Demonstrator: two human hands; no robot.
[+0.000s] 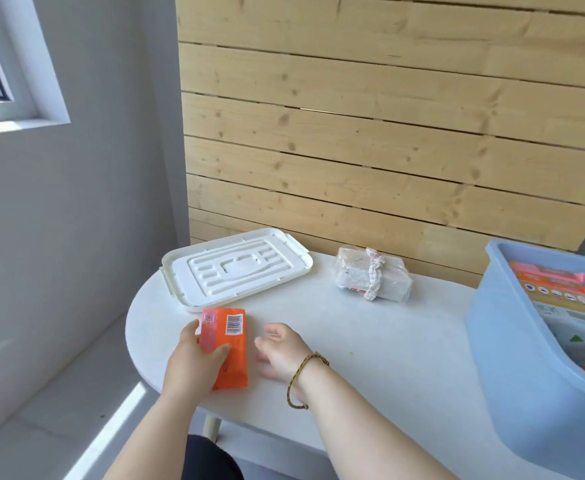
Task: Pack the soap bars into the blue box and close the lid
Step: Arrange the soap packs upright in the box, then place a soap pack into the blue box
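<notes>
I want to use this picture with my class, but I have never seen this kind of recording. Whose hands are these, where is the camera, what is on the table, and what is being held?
There is no machine here: a person wears a wide-angle camera on the head, looking down at their own hands. The left hand grips an orange wrapped soap bar. The right hand, with a cord bracelet at the wrist, is open beside it, holding nothing. On the white table lie a white lid and a plastic-wrapped bundle of pale soap bars. At the right stands the blue box, already holding several packets.
</notes>
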